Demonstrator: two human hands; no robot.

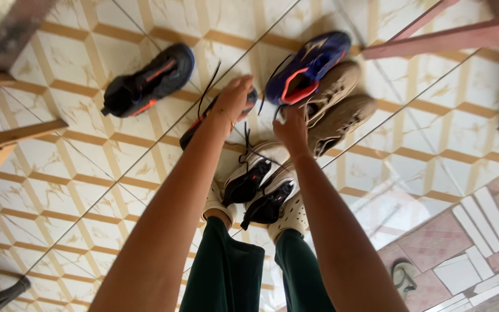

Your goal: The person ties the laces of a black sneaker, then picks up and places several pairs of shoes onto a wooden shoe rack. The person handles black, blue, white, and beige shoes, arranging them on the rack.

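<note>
Left hand was curled down over a dark sneaker with loose laces, mostly hidden under the palm, so I couldn't tell how tight the grip was. Right hand was pinched on the heel of a glossy blue sneaker, tipped up just above it. Suede-looking tan shoes sat right beside that, touching. Another black sneaker lay well left on the shiny patterned tile floor, lots of open room there.

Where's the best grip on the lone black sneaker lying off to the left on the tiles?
Probably at the heel collar of the black sneaker. It rests apart from the other shoes, opening at the lower-left end, toe pointing up-right. Coming from the left with the left hand seems best; bare tiled floor surrounds that end.
</note>
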